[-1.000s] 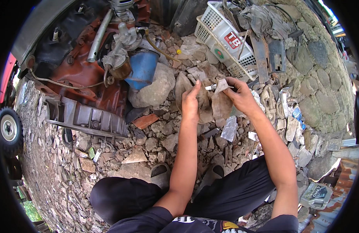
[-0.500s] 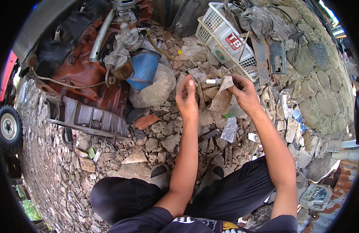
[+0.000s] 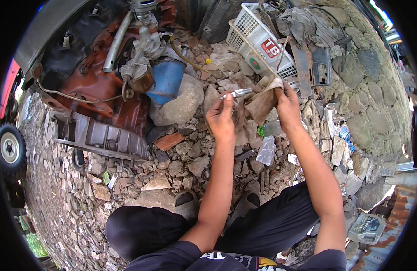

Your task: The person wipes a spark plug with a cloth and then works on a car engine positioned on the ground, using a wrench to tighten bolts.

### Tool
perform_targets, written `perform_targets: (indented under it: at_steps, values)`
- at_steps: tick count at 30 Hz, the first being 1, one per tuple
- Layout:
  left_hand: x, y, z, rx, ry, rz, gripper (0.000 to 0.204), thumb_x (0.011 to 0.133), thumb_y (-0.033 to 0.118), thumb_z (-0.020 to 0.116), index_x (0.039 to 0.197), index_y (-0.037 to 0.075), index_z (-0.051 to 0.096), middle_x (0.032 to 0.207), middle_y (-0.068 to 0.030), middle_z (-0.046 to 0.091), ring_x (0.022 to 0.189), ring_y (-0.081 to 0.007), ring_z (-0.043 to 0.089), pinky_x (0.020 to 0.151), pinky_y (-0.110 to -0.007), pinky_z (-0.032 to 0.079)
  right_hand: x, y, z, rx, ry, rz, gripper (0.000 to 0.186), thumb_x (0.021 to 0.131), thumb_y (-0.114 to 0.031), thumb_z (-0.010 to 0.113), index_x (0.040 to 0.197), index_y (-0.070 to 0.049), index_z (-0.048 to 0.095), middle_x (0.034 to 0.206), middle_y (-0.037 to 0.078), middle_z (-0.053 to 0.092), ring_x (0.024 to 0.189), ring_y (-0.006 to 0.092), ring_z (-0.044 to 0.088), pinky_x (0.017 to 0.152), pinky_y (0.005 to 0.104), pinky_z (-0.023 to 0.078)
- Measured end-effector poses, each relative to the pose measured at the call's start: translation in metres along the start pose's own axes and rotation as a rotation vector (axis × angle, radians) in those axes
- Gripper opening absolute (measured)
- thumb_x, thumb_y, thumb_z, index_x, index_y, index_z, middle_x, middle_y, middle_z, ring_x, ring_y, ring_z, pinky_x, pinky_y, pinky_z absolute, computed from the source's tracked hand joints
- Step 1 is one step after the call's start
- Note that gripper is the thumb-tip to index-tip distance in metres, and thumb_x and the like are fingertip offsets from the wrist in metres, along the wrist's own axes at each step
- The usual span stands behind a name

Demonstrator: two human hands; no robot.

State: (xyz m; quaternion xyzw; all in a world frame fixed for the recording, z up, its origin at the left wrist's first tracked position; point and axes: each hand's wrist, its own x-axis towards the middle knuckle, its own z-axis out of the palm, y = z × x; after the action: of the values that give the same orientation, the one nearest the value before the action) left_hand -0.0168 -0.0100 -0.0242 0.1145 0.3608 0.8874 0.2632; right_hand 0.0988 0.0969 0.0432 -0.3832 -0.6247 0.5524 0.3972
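Note:
My left hand [image 3: 221, 115] has its fingers closed on a silver spark plug [image 3: 239, 93], which lies roughly sideways with one end between thumb and fingers. To its right, my right hand [image 3: 286, 106] grips a dirty brown cloth [image 3: 260, 106] that hangs in folds toward the middle, just beside and below the plug. A green clear bottle [image 3: 271, 129] lies on the rubble under the cloth, partly covered.
An engine block [image 3: 91, 86] with a blue filter [image 3: 165, 81] stands at upper left by a large rock [image 3: 181, 113]. A white plastic crate [image 3: 246, 27] lies at upper right near grey rags [image 3: 303, 25]. A wheel [image 3: 10, 147] shows far left. Broken stones surround my feet.
The spark plug is lifted out from the cloth's folds in my left hand. My right hand has drawn the cloth rightward, uncovering more of the green bottle beneath.

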Motion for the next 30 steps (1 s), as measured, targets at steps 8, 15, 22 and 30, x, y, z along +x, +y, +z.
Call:
perform_targets:
  at_steps: [8, 15, 22, 30]
  values:
    - [0.010, 0.009, -0.003, -0.119, 0.042, -0.002, 0.030, 0.093, 0.023, 0.074, 0.106, -0.003, 0.072, 0.086, -0.0001, 0.065, 0.079, -0.0087, 0.053, 0.076, -0.024, 0.042, -0.002, -0.001, -0.012, 0.205, -0.127, 0.104, 0.041, 0.102, -0.019, 0.053, 0.136, 0.003, 0.052, 0.127, 0.010, 0.062, 0.115, 0.0166, 0.058, 0.100, 0.0288, 0.044]
    - [-0.009, 0.005, 0.007, 0.060, -0.134, -0.080, 0.020, 0.093, 0.016, 0.073, 0.104, -0.001, 0.074, 0.096, -0.0032, 0.070, 0.089, -0.0079, 0.060, 0.079, -0.023, 0.046, -0.028, -0.013, 0.011, -0.187, -0.297, -0.169, 0.025, 0.098, -0.013, 0.061, 0.118, 0.003, 0.062, 0.105, 0.004, 0.068, 0.093, 0.0102, 0.060, 0.082, 0.0267, 0.049]
    - [-0.002, 0.002, 0.000, 0.305, -0.325, 0.094, 0.021, 0.092, 0.013, 0.072, 0.103, -0.004, 0.072, 0.102, -0.0061, 0.071, 0.094, -0.0119, 0.061, 0.086, -0.026, 0.046, -0.014, -0.011, 0.006, -0.261, -0.141, -0.044, 0.023, 0.099, -0.016, 0.061, 0.109, 0.004, 0.066, 0.093, 0.002, 0.068, 0.084, 0.0083, 0.058, 0.075, 0.0257, 0.047]
    - [0.015, -0.006, -0.024, -0.033, 0.036, 0.042, 0.034, 0.095, 0.020, 0.070, 0.123, 0.001, 0.064, 0.107, -0.0074, 0.069, 0.089, -0.0121, 0.063, 0.078, -0.027, 0.049, 0.000, -0.003, -0.011, -0.164, -0.009, 0.160, 0.040, 0.095, -0.006, 0.060, 0.134, 0.004, 0.053, 0.117, 0.009, 0.064, 0.103, 0.0149, 0.060, 0.091, 0.0273, 0.047]
